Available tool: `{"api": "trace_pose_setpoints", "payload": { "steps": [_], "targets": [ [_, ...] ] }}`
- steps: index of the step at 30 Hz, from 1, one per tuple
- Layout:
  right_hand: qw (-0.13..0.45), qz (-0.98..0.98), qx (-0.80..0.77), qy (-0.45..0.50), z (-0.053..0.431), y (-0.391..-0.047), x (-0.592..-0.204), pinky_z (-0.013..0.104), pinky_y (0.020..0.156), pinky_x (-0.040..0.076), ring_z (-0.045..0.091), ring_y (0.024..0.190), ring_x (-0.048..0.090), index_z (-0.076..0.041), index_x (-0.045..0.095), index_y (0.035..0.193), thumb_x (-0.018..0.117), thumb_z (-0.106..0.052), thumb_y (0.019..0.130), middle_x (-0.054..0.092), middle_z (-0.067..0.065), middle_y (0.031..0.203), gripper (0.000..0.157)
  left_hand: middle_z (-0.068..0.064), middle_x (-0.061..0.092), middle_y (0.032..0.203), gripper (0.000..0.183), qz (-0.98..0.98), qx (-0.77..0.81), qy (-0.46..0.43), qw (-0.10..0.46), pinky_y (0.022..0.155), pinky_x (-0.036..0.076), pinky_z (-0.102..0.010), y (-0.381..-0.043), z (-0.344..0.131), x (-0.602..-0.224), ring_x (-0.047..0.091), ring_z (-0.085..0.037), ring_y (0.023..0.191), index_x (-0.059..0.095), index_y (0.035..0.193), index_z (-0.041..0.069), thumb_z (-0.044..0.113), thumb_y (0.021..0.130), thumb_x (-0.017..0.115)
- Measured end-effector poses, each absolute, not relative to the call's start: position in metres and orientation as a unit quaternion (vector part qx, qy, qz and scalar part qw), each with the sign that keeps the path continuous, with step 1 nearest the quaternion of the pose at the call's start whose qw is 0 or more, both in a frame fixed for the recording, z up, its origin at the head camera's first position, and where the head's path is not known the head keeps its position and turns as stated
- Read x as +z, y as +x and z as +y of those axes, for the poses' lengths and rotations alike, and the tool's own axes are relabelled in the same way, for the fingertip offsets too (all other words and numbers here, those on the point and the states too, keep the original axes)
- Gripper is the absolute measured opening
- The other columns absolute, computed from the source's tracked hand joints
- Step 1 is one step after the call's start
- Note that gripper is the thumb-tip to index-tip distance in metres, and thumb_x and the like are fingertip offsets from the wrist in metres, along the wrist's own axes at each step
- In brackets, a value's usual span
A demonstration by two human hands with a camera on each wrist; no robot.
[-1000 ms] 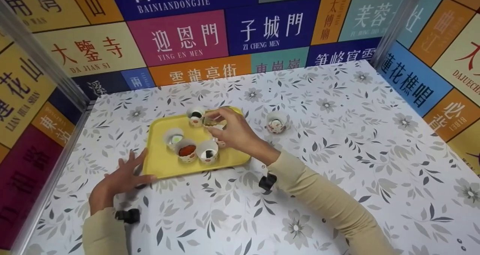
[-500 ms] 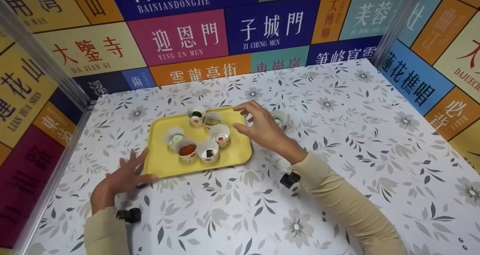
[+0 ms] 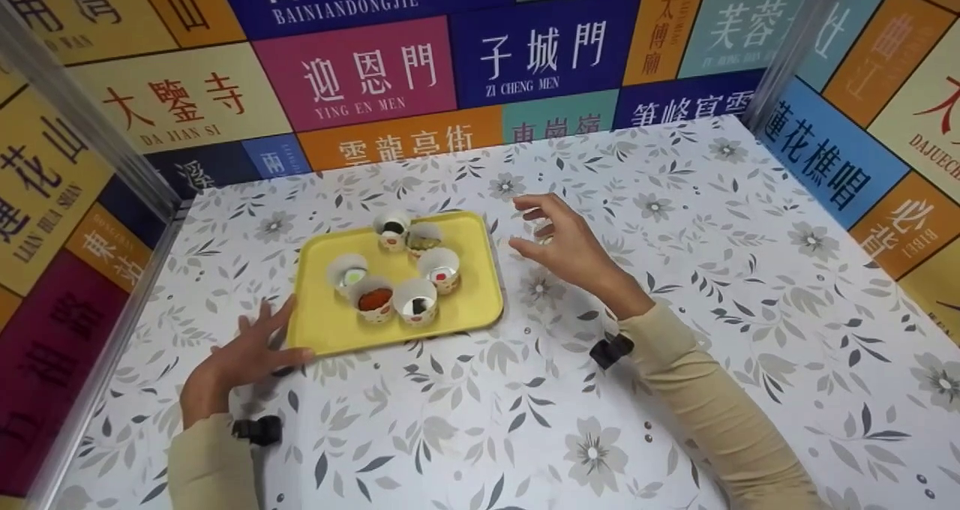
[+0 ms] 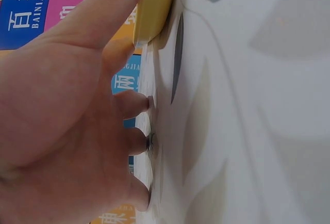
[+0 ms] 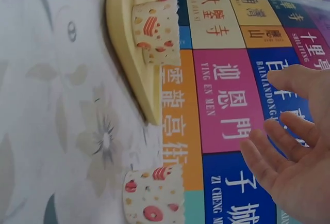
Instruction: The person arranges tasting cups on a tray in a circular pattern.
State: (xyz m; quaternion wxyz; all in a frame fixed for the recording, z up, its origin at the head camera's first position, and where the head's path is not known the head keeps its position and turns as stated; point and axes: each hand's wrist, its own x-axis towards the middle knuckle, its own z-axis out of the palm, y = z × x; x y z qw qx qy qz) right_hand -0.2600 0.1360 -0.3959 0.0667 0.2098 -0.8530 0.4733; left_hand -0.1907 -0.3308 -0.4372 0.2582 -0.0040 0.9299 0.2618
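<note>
Several small printed paper cups stand on a yellow tray [image 3: 472, 307]. In the head view, one cup [image 3: 372, 302] has orange-red contents, another [image 3: 438, 270] a red dot on white, and a third [image 3: 415, 302] a black piece. My left hand [image 3: 238, 360] rests at the tray's front-left corner, thumb by the front edge and index finger along the left edge. Its other fingers are spread on the table in the left wrist view. My right hand [image 3: 566, 244] is in the air right of the tray, fingers loosely bent, holding nothing. A separate cup [image 5: 153, 195] shows in the right wrist view, hidden behind that hand in the head view.
A white table [image 3: 600, 390] with a grey leaf and flower print lies under everything. Panels with colourful lettering [image 3: 360, 71] close off the back and both sides. Each wrist carries a small black camera, such as the right one [image 3: 611, 350].
My right hand has let go of a cup on the tray's right part and moved right, off the tray, over the spot of the separate cup. My left hand and the tray have stayed put.
</note>
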Motion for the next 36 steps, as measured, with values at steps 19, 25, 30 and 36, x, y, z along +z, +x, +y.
{"api": "trace_pose_setpoints", "payload": {
  "steps": [19,25,30,36],
  "targets": [
    [0.055,-0.868,0.459,0.181,0.175,-0.282,-0.419,0.050,0.108,0.045,0.031,0.134,0.049,-0.009,0.047,0.146,0.077,-0.016,0.088,0.049,0.012,0.144,0.066,-0.016,-0.025,0.164,0.111,0.927,0.274,-0.014,0.258,0.101,-0.020,-0.083,-0.189,-0.329,-0.436,-0.031,-0.051,0.144,-0.004,0.160,0.035,0.072,0.081,0.065],
    [0.064,-0.865,0.465,0.178,0.180,-0.284,-0.422,0.051,0.109,0.044,0.032,0.133,0.049,-0.009,0.049,0.145,0.078,-0.017,0.087,0.050,0.013,0.144,0.065,-0.021,-0.023,0.164,0.109,0.931,0.265,0.001,0.252,0.099,-0.018,-0.085,-0.190,-0.328,-0.436,-0.028,-0.055,0.144,-0.004,0.161,0.032,0.069,0.084,0.064],
    [0.038,-0.872,0.460,0.163,0.182,-0.288,-0.427,0.053,0.114,0.039,0.032,0.138,0.043,-0.010,0.046,0.147,0.079,-0.019,0.087,0.047,0.012,0.147,0.069,-0.022,-0.023,0.164,0.108,0.932,0.261,0.010,0.251,0.099,-0.017,-0.086,-0.191,-0.329,-0.436,-0.028,-0.056,0.143,-0.005,0.161,0.030,0.068,0.086,0.063],
    [0.007,-0.886,0.440,0.144,0.182,-0.291,-0.430,0.052,0.118,0.036,0.033,0.145,0.038,-0.017,0.043,0.150,0.080,-0.027,0.086,0.041,0.010,0.154,0.075,-0.020,-0.025,0.163,0.109,0.928,0.271,0.005,0.257,0.099,-0.019,-0.085,-0.189,-0.332,-0.436,-0.031,-0.055,0.142,-0.005,0.160,0.033,0.068,0.085,0.064]
  ]
}}
